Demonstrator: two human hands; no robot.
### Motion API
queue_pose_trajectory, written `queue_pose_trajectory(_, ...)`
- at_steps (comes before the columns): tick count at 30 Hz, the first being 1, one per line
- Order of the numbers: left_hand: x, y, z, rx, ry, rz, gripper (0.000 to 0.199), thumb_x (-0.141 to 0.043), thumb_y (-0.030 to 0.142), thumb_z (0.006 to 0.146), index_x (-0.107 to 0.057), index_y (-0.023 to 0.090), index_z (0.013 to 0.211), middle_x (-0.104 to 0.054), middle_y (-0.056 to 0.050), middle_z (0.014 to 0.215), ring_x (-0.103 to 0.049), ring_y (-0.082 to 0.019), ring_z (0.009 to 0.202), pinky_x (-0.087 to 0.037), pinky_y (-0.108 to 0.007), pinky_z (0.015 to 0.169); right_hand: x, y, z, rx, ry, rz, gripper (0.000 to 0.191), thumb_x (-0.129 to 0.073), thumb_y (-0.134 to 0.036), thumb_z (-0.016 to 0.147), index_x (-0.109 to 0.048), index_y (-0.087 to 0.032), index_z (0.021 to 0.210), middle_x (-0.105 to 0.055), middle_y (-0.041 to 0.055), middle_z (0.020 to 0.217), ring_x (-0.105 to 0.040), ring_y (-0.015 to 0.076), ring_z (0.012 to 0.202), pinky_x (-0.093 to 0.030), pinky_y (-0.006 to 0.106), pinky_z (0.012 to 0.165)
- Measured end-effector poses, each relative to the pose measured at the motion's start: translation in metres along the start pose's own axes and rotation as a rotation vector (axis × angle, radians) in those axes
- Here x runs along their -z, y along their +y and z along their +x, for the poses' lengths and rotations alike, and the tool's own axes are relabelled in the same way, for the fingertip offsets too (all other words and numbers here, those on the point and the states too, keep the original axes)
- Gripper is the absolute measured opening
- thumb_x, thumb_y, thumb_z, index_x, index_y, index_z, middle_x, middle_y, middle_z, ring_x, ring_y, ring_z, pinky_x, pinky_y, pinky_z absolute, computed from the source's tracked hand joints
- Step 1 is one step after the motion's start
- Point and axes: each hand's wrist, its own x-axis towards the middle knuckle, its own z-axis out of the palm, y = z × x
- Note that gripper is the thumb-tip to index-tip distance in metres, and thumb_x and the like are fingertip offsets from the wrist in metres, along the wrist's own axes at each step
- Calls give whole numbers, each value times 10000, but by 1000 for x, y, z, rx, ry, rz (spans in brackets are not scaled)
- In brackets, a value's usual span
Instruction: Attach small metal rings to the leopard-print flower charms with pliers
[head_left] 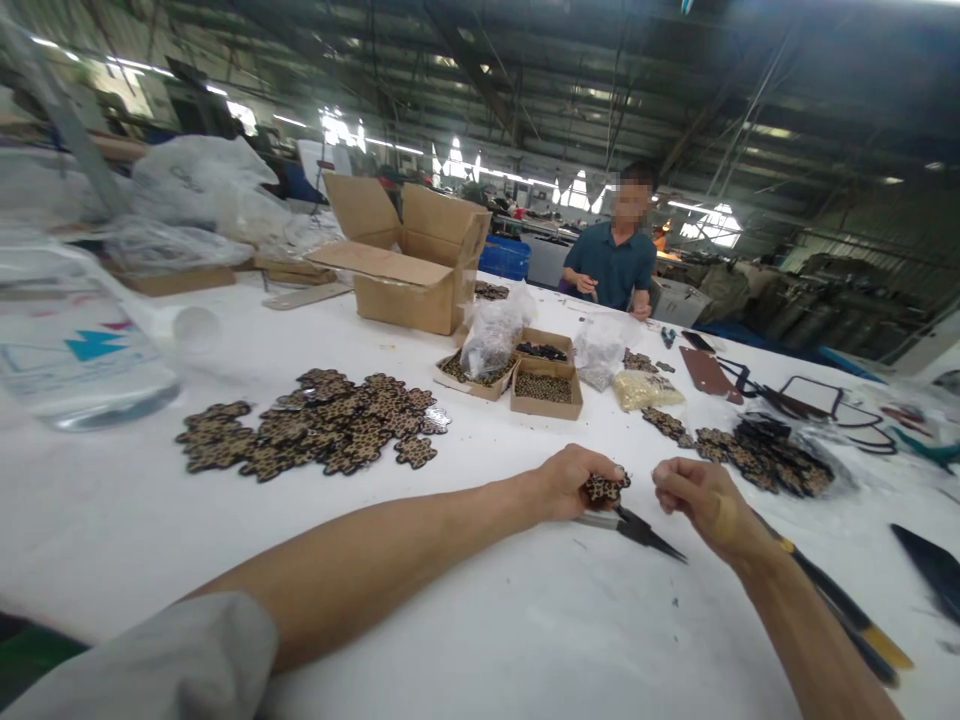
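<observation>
My left hand [574, 484] is closed around a leopard-print, flower-shaped patch [606, 488], thumb on top. Just below it, dark pointed pliers [646, 533] show their jaws; whether they rest on the table or against my palm I cannot tell. A short gap to the right, my right hand [697, 500] has thumb and fingertips pinched together. Anything between them is too small to make out. A tool with black and yellow handles [840, 600] lies partly under my right forearm. Many similar patches [337, 425] are heaped on the left of the white table [480, 590].
Small cardboard trays of tiny metal parts [546, 395] stand mid-table, beside plastic bags [491, 335] and an open carton [405, 300]. A clear plastic container [82, 340] is at left. More patches [757, 455] lie right, near a dark flat object [926, 565]. A co-worker [615, 255] is across the table.
</observation>
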Motion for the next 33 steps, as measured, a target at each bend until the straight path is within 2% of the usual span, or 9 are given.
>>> queue_pose_trajectory(2,-1,0,0,-9,-18,4,182,-747,145,578,-581,121,650,-594,-41,631,-573,-147,581,-475,-271,531,-18,-13,-3,-23,-87,251,308,-703,-443,854,-632,-158,759,-542,7,641,-475,148,614,-386,299,601)
queue_pose_trajectory(5,-2,0,-2,-13,-45,-5,169,-736,137,582,-575,127,631,-588,-38,609,-567,-147,583,-467,-269,535,-31,-22,-6,-69,-138,444,278,-753,-390,827,-634,-149,754,-498,-6,655,-459,136,618,-377,291,592)
queue_pose_trajectory(13,-4,0,-4,-26,-49,32,181,-739,146,574,-562,134,606,-562,-21,560,-541,-140,531,-448,-281,551,-32,-18,-5,-105,-120,467,268,-768,-370,819,-646,-136,772,-483,-11,672,-455,123,603,-382,284,576)
queue_pose_trajectory(18,-4,0,-4,-20,-62,38,212,-769,172,566,-570,132,628,-555,-13,565,-557,-143,553,-453,-287,586,-30,-19,-3,-153,-105,450,316,-773,-414,792,-611,-145,754,-478,-13,689,-450,124,590,-392,295,563)
queue_pose_trajectory(21,-2,0,-3,-28,-62,44,213,-776,178,567,-584,128,643,-575,-20,594,-560,-141,561,-453,-289,587,-21,-17,-2,-131,-20,207,352,-701,-487,825,-610,-151,773,-523,3,681,-463,135,566,-386,309,555)
queue_pose_trajectory(24,0,2,-2,-50,-68,28,196,-772,186,583,-600,121,652,-602,-39,626,-569,-152,573,-456,-300,582,-15,-16,-5,19,58,-285,343,-665,-502,835,-643,-162,869,-603,34,727,-536,186,641,-417,333,603)
queue_pose_trajectory(27,0,10,-3,-75,-86,-9,181,-767,174,596,-608,114,659,-615,-50,645,-590,-163,605,-459,-301,596,-20,-15,-12,204,-62,-597,389,-719,-457,794,-640,-199,1075,-654,68,951,-597,250,854,-476,381,756)
queue_pose_trajectory(30,-1,22,-5,-113,-107,-34,166,-762,158,619,-612,110,672,-619,-56,650,-605,-170,627,-456,-299,607,-34,-15,-18,305,-199,-690,424,-702,-379,815,-602,-236,1201,-622,88,1104,-588,277,985,-482,408,854)
queue_pose_trajectory(33,-1,32,-7,-122,-107,-37,155,-750,146,642,-604,115,684,-605,-43,638,-609,-168,626,-460,-297,614,-43,-19,-19,342,-266,-706,367,-612,-287,876,-584,-242,1239,-603,97,1143,-589,265,1002,-484,401,879)
